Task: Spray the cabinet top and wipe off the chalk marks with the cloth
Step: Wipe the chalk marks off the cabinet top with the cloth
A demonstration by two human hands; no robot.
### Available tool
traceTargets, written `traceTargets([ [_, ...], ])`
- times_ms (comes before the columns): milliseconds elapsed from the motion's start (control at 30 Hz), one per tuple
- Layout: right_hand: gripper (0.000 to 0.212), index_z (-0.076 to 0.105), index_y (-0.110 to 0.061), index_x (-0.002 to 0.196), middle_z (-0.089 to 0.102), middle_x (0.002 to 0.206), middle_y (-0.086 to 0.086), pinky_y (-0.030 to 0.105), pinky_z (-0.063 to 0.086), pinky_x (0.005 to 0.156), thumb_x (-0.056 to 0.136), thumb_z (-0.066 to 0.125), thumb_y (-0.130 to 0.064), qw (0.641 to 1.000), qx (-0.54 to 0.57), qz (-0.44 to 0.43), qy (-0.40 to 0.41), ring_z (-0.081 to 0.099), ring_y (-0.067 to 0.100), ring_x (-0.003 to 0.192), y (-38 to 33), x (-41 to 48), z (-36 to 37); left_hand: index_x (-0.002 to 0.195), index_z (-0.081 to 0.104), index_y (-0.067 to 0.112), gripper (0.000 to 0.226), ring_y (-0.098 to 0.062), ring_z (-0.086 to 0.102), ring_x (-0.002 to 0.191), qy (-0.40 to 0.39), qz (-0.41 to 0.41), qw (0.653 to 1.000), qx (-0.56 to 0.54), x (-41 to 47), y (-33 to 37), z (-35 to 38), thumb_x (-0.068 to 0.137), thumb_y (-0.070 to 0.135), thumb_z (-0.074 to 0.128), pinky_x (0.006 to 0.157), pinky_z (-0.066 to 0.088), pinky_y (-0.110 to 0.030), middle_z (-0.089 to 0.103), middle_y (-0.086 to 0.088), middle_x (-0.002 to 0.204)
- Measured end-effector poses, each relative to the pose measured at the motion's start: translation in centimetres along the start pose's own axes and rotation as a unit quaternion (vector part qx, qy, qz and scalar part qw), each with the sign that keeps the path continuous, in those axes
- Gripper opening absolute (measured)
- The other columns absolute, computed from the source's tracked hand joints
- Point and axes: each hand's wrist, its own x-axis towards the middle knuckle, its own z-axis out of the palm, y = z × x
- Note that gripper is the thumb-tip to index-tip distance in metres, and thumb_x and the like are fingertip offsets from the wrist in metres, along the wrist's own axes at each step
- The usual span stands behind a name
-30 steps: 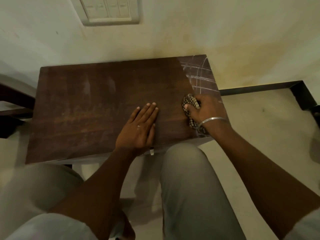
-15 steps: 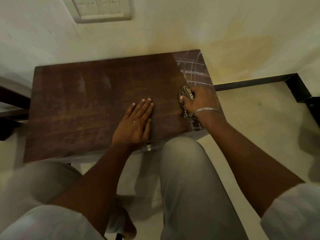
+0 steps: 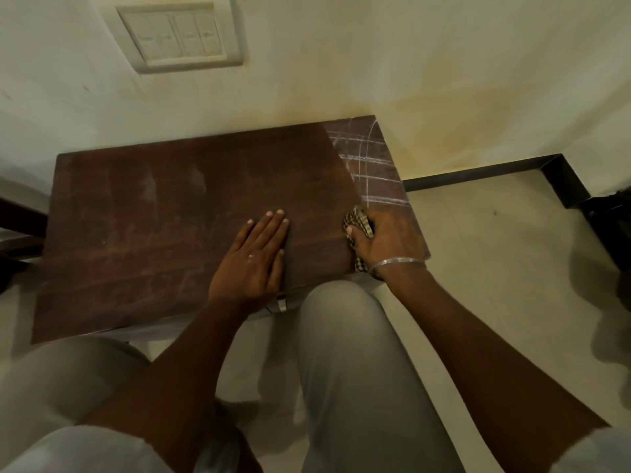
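Wooden worktop (image 3: 153, 233) bears chalk marks (image 3: 368, 158) only at its far right corner. Just short of them, at the worktop's right edge, the right hand (image 3: 386, 240) grips the bunched cloth (image 3: 358, 221), placed to wipe onward. Flat and straight-fingered at the worktop's front centre, the left hand (image 3: 252, 261) apparently braces.

Dark wood surface (image 3: 153, 233), faintly smeared on the left. Far right corner: white chalk marks (image 3: 370, 158), crossed lines. Near middle: left hand (image 3: 256, 257) laid flat, fingers straight. Near right edge: checked cloth (image 3: 358, 221), bunched under the gripping right hand (image 3: 389, 240).
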Motion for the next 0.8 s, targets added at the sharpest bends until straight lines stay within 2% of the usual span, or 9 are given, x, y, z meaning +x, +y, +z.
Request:
traceTargets([
  [100,0.030,0.068,-0.027,0.109,0.068,0.101,0.000,0.027,0.048,0.076,0.087,0.063,-0.046,1.000,-0.003,-0.011,-0.003,0.063,0.020,0.093,1.2,-2.3,-0.9,0.153,0.039,0.009,0.054,-0.020,0.026,0.152,-0.001,0.000,1.000,-0.003,0.0,0.1,0.0,0.103,0.028,0.033,0.123,0.023,-0.046,0.033,-0.007,0.162],
  [167,0.030,0.068,-0.028,0.111,0.068,0.103,-0.002,0.025,0.044,0.074,0.087,0.063,-0.046,1.000,-0.007,-0.012,-0.006,0.063,0.018,0.094,1.5,-2.4,-1.1,0.153,0.039,0.009,0.054,-0.020,0.026,0.152,-0.001,0.001,1.000,-0.001,0.1,0.1,-0.1,0.103,0.028,0.034,0.124,0.023,-0.046,0.033,-0.007,0.162],
  [300,0.033,0.069,-0.024,0.110,0.069,0.102,0.004,0.026,0.041,0.072,0.089,0.061,-0.048,1.000,-0.016,0.021,0.006,0.063,0.024,0.093,0.8,-0.7,-0.9,0.153,0.038,0.009,0.054,-0.020,0.025,0.153,-0.001,0.003,1.000,-0.002,0.1,0.1,-0.1,0.103,0.028,0.033,0.124,0.022,-0.045,0.032,-0.006,0.163],
  [533,0.033,0.065,-0.032,0.115,0.067,0.107,-0.002,0.028,0.046,0.076,0.087,0.062,-0.049,1.000,-0.016,0.014,-0.005,0.063,0.020,0.094,2.5,-2.9,-1.6,0.153,0.038,0.009,0.054,-0.020,0.025,0.153,-0.001,0.001,1.000,0.002,0.0,0.0,-0.1,0.103,0.028,0.033,0.123,0.023,-0.047,0.032,-0.007,0.163],
  [700,0.035,0.066,-0.028,0.114,0.068,0.106,0.005,0.033,0.047,0.077,0.087,0.061,-0.050,0.999,-0.023,0.034,0.011,0.063,0.028,0.095,2.0,-0.5,-1.3,0.153,0.038,0.009,0.054,-0.019,0.025,0.152,-0.003,0.001,1.000,0.003,0.0,0.1,-0.1,0.103,0.028,0.032,0.124,0.022,-0.045,0.032,-0.006,0.163],
  [800,0.038,0.064,-0.031,0.118,0.067,0.110,0.005,0.032,0.045,0.078,0.087,0.061,-0.052,0.999,-0.033,0.023,-0.010,0.062,0.028,0.099,2.1,0.2,-1.8,0.154,0.037,0.009,0.055,-0.018,0.024,0.153,-0.006,-0.004,1.000,0.003,-0.1,-0.1,-0.2,0.103,0.029,0.031,0.125,0.020,-0.044,0.031,-0.006,0.163],
])
